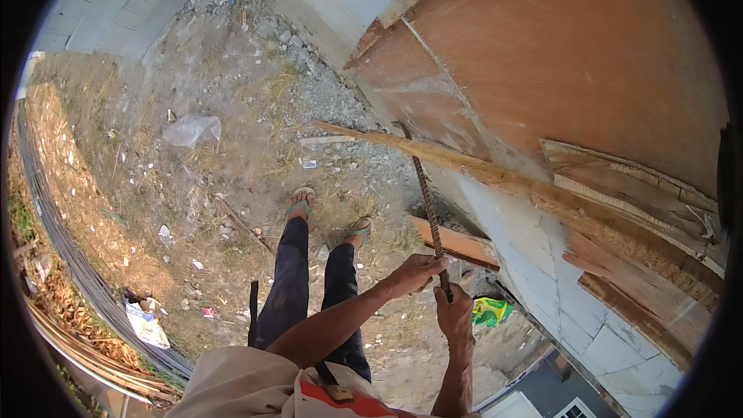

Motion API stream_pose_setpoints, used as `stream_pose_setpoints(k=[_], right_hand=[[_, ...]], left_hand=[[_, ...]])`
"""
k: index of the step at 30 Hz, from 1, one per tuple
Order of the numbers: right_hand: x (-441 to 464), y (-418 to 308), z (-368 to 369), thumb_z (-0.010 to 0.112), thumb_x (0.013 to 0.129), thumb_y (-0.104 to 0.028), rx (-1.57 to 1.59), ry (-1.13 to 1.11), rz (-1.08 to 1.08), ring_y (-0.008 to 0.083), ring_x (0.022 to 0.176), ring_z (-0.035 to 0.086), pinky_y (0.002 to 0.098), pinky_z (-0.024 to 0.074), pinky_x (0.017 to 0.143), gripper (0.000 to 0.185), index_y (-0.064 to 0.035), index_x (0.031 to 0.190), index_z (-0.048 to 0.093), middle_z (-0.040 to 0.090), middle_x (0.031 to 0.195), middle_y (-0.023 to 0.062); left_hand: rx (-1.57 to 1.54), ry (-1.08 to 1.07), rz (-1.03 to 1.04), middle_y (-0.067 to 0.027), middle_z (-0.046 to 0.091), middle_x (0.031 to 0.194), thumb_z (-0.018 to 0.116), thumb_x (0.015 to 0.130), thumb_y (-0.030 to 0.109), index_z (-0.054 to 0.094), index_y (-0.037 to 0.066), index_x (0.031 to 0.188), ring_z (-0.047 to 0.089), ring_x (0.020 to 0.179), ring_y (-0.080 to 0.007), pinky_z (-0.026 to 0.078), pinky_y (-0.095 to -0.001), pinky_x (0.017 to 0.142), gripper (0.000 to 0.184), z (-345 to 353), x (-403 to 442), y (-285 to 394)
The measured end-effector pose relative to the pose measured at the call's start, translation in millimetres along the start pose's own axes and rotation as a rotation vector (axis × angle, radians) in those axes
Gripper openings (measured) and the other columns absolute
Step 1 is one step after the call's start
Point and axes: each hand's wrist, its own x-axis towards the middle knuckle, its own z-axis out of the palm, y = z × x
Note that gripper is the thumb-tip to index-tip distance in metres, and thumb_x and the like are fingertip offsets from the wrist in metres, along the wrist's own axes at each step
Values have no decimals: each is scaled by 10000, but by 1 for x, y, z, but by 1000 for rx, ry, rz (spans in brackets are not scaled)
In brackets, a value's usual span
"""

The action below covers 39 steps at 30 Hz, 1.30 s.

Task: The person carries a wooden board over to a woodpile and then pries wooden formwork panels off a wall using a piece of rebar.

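A rusty ribbed steel bar (427, 205) runs from my hands towards the wall. Its far tip pokes out past the edge of a long wooden plank (480, 169), which covers a short stretch of the bar. My left hand (416, 275) is closed round the bar. Just below it, my right hand (454, 311) wraps the near end, thumb along the bar. Brown plywood sheeting (573, 54) lies behind the plank, against the wall.
A grey block wall (534, 251) runs along the right. Broken boards (642, 186) stick out there. By my sandalled feet (360, 230) lies rubble-strewn ground. A reddish board (457, 241) and a green-yellow bag (490, 311) lie near my hands. Long rods (70, 240) stretch along the left.
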Motion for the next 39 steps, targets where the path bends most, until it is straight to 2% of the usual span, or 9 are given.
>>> stream_pose_setpoints(k=[5, 6, 11, 17, 20, 30, 34, 37, 39], right_hand=[[15, 29, -19, 740, 926, -154, -22, 10, -41, 299, 611, 552, 421, 476, 624, 202, 37, 950, 678, 637, 729, 212], [26, 37, -33, 747, 915, -153, -49, 15, -98, 433, 660, 628, 452, 488, 632, 213, 39, 975, 677, 650, 762, 256], [107, 8, -170, 678, 965, -304, -560, -54, -185, 470, 829, 694, 530, 560, 716, 296, -64, 1137, 692, 709, 869, 261], [64, 70, -98, 698, 958, -236, -303, 38, -314, 511, 834, 682, 579, 538, 691, 273, -18, 1107, 632, 701, 840, 279], [41, 83, -61, 723, 945, -175, -169, -10, -147, 490, 771, 689, 520, 532, 632, 282, 14, 1133, 630, 681, 780, 272], [-20, 126, 36, 627, 971, -118, 37, 8, -207, 526, 807, 682, 573, 538, 666, 329, 40, 1253, 570, 680, 842, 333], [-104, 170, 50, 607, 976, -86, 77, 89, -179, 454, 770, 724, 517, 549, 624, 308, 37, 1258, 604, 701, 837, 299], [-146, 161, 36, 642, 972, -104, 267, -211, 56, 334, 612, 673, 378, 526, 586, 284, 46, 1213, 623, 678, 780, 230], [-136, 202, 84, 655, 946, -91, 412, -96, 48, 175, 639, 592, 337, 493, 613, 291, 56, 1198, 649, 655, 765, 126]], left_hand=[[-239, -19, -50, 61, 484, 619, 703, 997, 435, 700, 52, 966, 386, 476, -34, 299, -235, 433, 384, 27, 29, -11], [-212, -12, -1, 60, 487, 621, 704, 995, 440, 702, 51, 957, 381, 470, -37, 295, -239, 430, 391, 38, 37, -6], [-448, 149, 156, 61, 467, 566, 731, 971, 459, 693, 95, 857, 352, 450, -47, 277, -260, 419, 383, 141, 126, 34], [-70, -91, 97, 46, 545, 663, 772, 950, 414, 725, 60, 1003, 361, 461, -47, 279, -257, 426, 361, 69, 82, 9], [-137, -31, -145, -108, 760, 1087, 661, 991, 533, 673, 59, 1209, 307, 495, -23, 262, -231, 443, 522, 26, 69, 2], [-99, 314, 51, 32, 652, 768, 623, 1027, 487, 633, 137, 1005, 395, 482, -54, 271, -250, 416, 351, -35, 121, -18], [-42, 214, -65, 47, 585, 703, 609, 1045, 444, 602, 131, 917, 384, 444, -62, 269, -263, 394, 338, -8, 38, -58], [115, 116, -7, 29, 584, 669, 590, 1055, 443, 642, 91, 985, 398, 436, -52, 318, -263, 370, 363, -20, 12, -103], [935, 38, 146, -86, 688, 742, 580, 1042, 495, 672, -2, 1062, 610, 551, -200, 501, -389, 570, 505, -91, 68, -134]])
